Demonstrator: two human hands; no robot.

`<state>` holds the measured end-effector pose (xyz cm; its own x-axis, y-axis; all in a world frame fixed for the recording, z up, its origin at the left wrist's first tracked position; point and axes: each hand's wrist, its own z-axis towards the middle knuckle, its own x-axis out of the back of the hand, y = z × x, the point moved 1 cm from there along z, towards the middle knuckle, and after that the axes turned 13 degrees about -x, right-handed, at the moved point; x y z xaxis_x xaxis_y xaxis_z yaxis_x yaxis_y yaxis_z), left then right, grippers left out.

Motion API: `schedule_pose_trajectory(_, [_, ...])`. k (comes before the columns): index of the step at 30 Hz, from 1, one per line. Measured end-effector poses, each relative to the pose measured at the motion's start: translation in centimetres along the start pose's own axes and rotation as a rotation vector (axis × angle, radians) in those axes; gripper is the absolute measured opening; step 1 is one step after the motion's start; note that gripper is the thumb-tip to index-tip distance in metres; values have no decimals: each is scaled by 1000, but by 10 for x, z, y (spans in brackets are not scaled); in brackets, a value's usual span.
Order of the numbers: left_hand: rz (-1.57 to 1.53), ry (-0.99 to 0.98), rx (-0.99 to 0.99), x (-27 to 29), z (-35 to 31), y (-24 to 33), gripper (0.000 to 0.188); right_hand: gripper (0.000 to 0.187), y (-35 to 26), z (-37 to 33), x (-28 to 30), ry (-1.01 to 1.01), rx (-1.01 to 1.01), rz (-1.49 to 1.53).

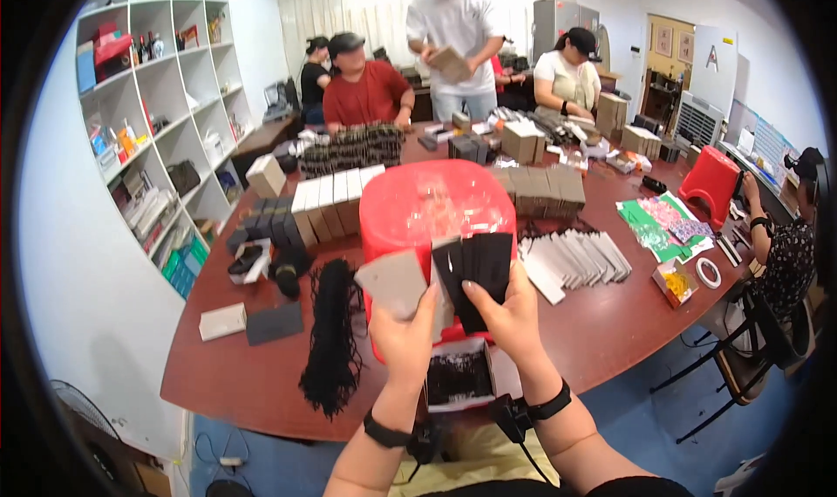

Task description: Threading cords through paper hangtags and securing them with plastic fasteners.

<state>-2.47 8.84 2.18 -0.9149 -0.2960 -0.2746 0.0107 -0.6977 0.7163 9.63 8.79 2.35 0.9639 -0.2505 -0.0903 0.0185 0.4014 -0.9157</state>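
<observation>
Several light grey cards (pixel 392 283) are gripped in my left hand (pixel 401 344), fingers mostly hidden behind them. My right hand (pixel 513 316) grips a small fan of black cards (pixel 484 275), its thumb pressed on the front. The two sets are side by side in front of an upturned red plastic stool (pixel 436 196) on the table. Below my hands sits a small white box (pixel 493 371) with thin black pieces inside. A bundle of black cords (pixel 331 340) lies left of my left hand.
Stacked card blocks (pixel 327 205) stand left of the stool. A fanned row of light cards (pixel 588 257) lies at right. One light card (pixel 223 322) and one dark card (pixel 274 323) lie at left. Several people work around the brown table (pixel 253 392); another red stool (pixel 711 183) stands far right.
</observation>
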Motion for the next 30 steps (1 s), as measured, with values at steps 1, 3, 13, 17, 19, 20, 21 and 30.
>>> schedule_pose_trajectory(1, [-6,59,-32,12,-4,0,26,26,-1,-2,-2,-19,-28,-37])
schedule_pose_trajectory(3, [134,79,-78,29,-6,10,28,26,1,-2,0,-31,-24,-74])
schedule_pose_trajectory(13, [76,-279,-2,39,-15,24,47,26,-5,-5,1,-40,-30,-18])
schedule_pose_trajectory(17, [-61,-252,192,36,-7,42,45,25,-4,-5,0,-55,-40,27])
schedule_pose_trajectory(19, [-57,-328,56,33,1,41,36,24,-2,-2,0,-76,-66,98])
schedule_pose_trajectory(20, [-54,-337,82,27,4,40,36,25,-2,1,3,-64,-62,131])
schedule_pose_trajectory(21, [-162,-269,107,20,7,38,32,25,-1,4,5,-50,-45,87])
schedule_pose_trajectory(30, [-207,-129,105,10,-1,26,31,27,6,1,-5,-50,-28,137])
